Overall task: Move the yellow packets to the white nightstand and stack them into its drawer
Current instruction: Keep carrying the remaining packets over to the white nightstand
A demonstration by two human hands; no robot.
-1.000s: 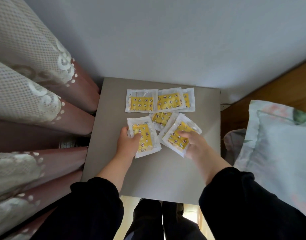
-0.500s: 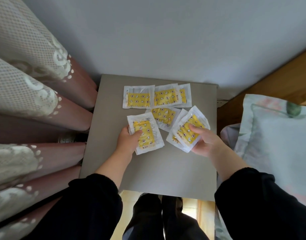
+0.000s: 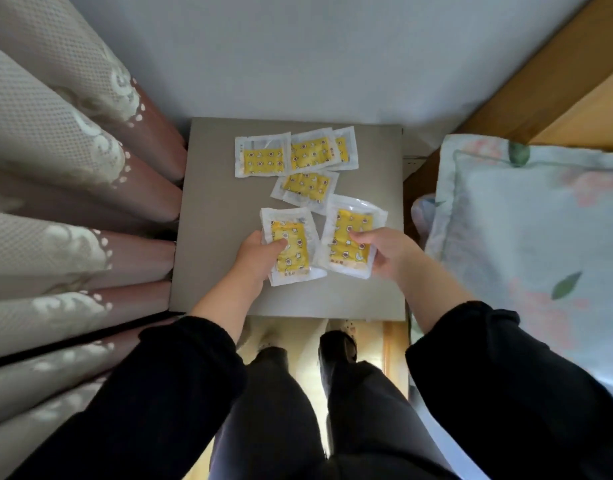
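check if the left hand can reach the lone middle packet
Probably yes: the middle packet lies uncovered just beyond the left hand, with nothing between. But that hand holds a second packet, so its grip is busy.

From where I stand, no word, number or brand comes out legibly. The only print is on the yellow packets (image 3: 307, 187) lying on the nightstand top (image 3: 215, 209). The 6 o'clock packet (image 3: 291, 247) has a short row of tiny dark characters along the near edge of its yellow panel, too small to read. The 4 o'clock packet (image 3: 350, 237) shows a similar smudged line at its near edge. The 11 o'clock packet (image 3: 261, 159) carries small marks down its 9 o'clock border, also illegible. Each yellow panel is dotted with little white-and-dark figures, a pattern rather than letters.
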